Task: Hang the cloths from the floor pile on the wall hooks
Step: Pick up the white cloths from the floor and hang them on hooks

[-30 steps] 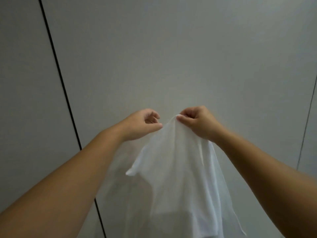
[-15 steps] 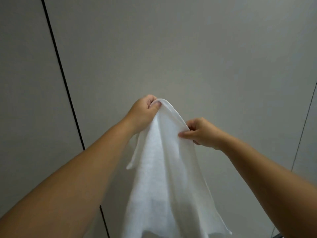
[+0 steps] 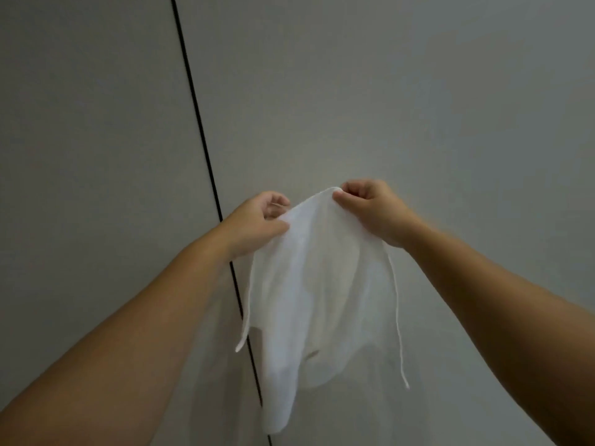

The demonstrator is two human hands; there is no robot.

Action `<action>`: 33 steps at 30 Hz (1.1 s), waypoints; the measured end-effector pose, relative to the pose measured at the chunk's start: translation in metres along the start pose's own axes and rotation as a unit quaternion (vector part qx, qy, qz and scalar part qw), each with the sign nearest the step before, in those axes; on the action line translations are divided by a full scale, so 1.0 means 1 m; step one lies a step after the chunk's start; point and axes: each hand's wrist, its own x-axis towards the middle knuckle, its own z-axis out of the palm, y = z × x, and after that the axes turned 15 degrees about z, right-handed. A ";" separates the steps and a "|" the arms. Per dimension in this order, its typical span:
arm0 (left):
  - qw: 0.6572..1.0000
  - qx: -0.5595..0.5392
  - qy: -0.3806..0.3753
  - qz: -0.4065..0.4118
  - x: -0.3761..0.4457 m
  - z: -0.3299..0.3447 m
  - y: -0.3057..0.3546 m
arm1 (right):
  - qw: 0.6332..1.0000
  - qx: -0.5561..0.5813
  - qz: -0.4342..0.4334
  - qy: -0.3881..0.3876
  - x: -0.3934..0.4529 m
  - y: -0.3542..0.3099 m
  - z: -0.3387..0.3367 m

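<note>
Fingers of our left hand (image 3: 257, 222) and right hand (image 3: 370, 209) are pinching the top edge of the white cloth (image 3: 315, 284). We are holding it up in front of the gray wall (image 3: 386, 91). It is hanging long-ways, pointing straight down.

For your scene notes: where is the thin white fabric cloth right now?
In the head view the thin white fabric cloth hangs at lower centre before the grey wall, pinched at its top between the left hand and right hand.
</note>
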 end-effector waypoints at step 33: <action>0.902 0.329 0.080 -0.267 -0.322 -0.090 0.063 | 0.864 -0.132 -0.247 -0.418 -0.124 -0.059 0.245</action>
